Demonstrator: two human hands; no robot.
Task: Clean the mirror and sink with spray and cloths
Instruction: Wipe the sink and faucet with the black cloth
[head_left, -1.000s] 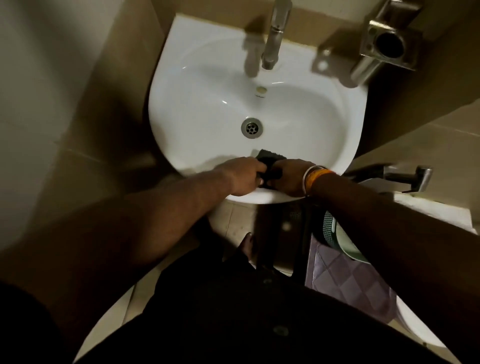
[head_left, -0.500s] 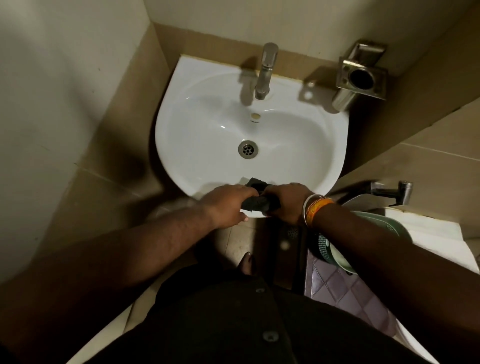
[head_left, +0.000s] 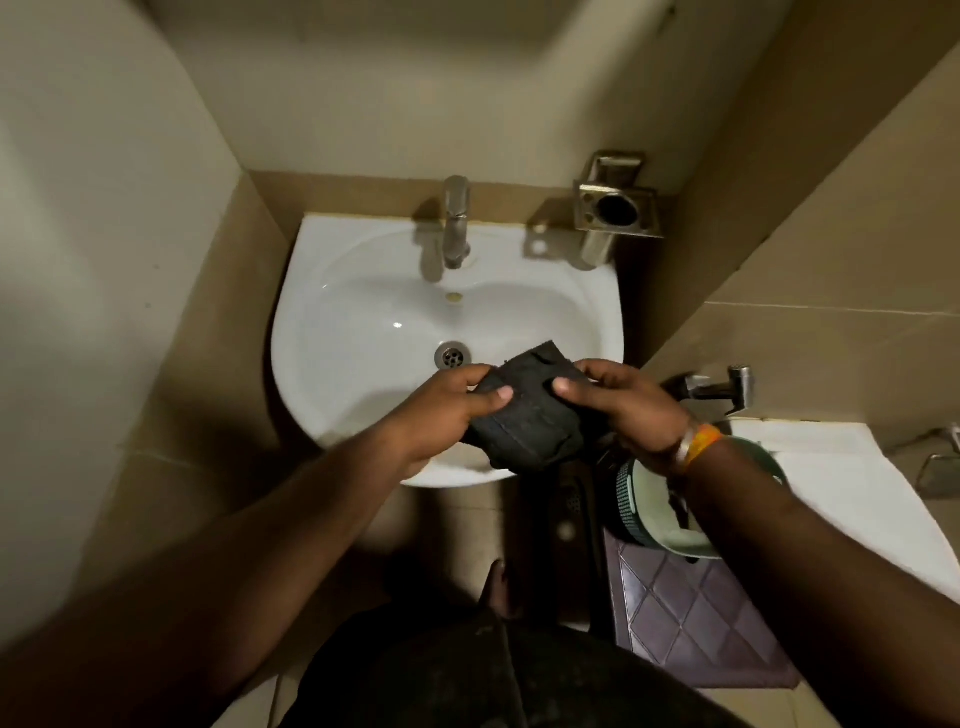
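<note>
Cramped, dimly lit bathroom corner, beige tiled walls on both sides. White ceramic wall-hung sink (head_left: 363, 322) sits against the back wall, round metal drain (head_left: 453, 356) at the bottom of the bowl. Chrome single-lever tap (head_left: 456, 223) rises from the rear rim, spout over the bowl. Square steel wall-mounted holder with a round opening (head_left: 618, 208) hangs to the right of the tap, above the sink's rear right corner.

Dark, rumpled square cleaning cloth (head_left: 530, 415) held up over the front edge of the sink, stretched between both hands. Left hand (head_left: 447, 410) pinches the cloth's left side, thumb on top, fingers curled beneath. Right hand (head_left: 623, 405) grips the right side, thumb pressed on the upper face, remaining fingers tucked behind the fabric. Orange and white bands (head_left: 696, 441) on the right wrist.

Right of the sink: chrome hand-spray nozzle (head_left: 727, 387) on the wall, pale green round plastic bin (head_left: 639, 514) on the floor, brown diamond-patterned mat (head_left: 691, 623) beneath it. White toilet cistern edge (head_left: 841, 467) at far right.
</note>
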